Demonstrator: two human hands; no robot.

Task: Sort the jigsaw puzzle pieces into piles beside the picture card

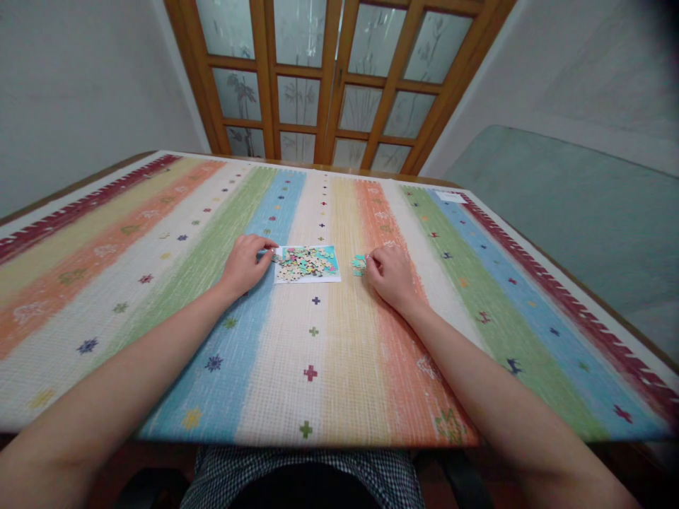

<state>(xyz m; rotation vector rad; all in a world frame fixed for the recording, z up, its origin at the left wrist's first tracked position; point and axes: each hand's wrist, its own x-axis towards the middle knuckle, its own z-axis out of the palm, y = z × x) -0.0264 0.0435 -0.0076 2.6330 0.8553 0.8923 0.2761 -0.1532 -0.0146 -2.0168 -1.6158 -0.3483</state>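
A small white card (308,277) lies at the middle of the table with a heap of loose puzzle pieces (305,262) on it. My left hand (245,263) rests at the card's left edge, fingers curled and pinching a piece at the edge of the heap. My right hand (390,274) lies to the right of the card, its fingers closed on a small cluster of teal joined pieces (359,264) that sits on the cloth.
A striped woven tablecloth (159,283) covers the table, with its front edge near my lap. A white label (450,198) lies at the far right. A wooden glazed door (329,78) stands behind the table, and a green surface (573,205) is at the right.
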